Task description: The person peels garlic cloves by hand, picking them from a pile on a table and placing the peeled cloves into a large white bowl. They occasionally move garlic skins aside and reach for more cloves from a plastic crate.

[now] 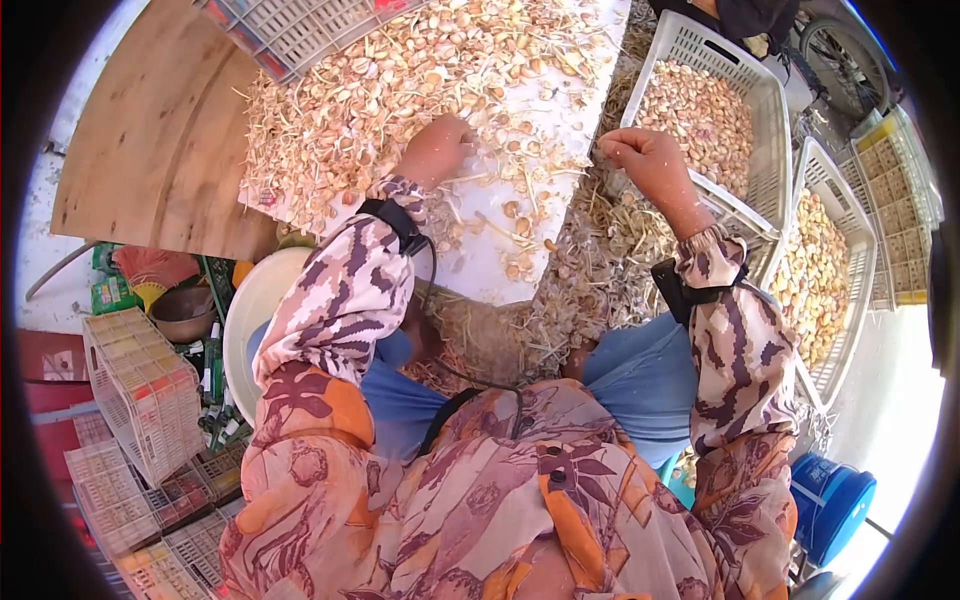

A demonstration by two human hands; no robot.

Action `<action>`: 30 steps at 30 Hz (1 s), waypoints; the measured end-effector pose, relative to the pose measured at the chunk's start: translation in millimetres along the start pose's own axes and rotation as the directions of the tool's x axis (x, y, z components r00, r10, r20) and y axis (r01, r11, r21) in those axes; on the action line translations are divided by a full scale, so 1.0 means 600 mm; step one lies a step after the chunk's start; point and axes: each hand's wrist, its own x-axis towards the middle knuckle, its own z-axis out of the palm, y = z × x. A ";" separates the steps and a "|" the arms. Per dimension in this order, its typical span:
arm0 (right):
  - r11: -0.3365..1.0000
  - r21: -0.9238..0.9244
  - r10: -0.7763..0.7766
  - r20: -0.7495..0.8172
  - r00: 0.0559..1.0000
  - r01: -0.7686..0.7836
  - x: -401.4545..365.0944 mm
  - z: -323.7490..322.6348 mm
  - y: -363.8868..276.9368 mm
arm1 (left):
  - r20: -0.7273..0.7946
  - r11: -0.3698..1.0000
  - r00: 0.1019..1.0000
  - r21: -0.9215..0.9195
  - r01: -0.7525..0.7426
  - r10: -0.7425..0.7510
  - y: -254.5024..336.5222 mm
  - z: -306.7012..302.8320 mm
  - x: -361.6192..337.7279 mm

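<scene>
A heap of garlic cloves and dry stems [370, 90] covers a white tabletop [490, 270]. My left hand [437, 148] rests knuckles-up on the edge of the heap, fingers curled into the cloves; what it grips is hidden. My right hand [645, 155] hovers past the table's right edge, fingers pinched shut, apparently on a small clove, next to a white crate of peeled garlic [700, 110]. Both arms wear patterned sleeves.
A second white crate of garlic [825, 270] stands at the right. Garlic skins [590, 270] litter the ground by my knees. A wooden board [160, 130] lies at left, empty crates [130, 390] at lower left, a blue bucket [830, 505] at lower right.
</scene>
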 end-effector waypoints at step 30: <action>0.735 0.657 -0.090 0.339 0.936 -0.168 -0.020 0.074 -0.155 | -0.629 0.743 0.763 -0.579 -0.334 -0.147 0.460 -0.226 -0.375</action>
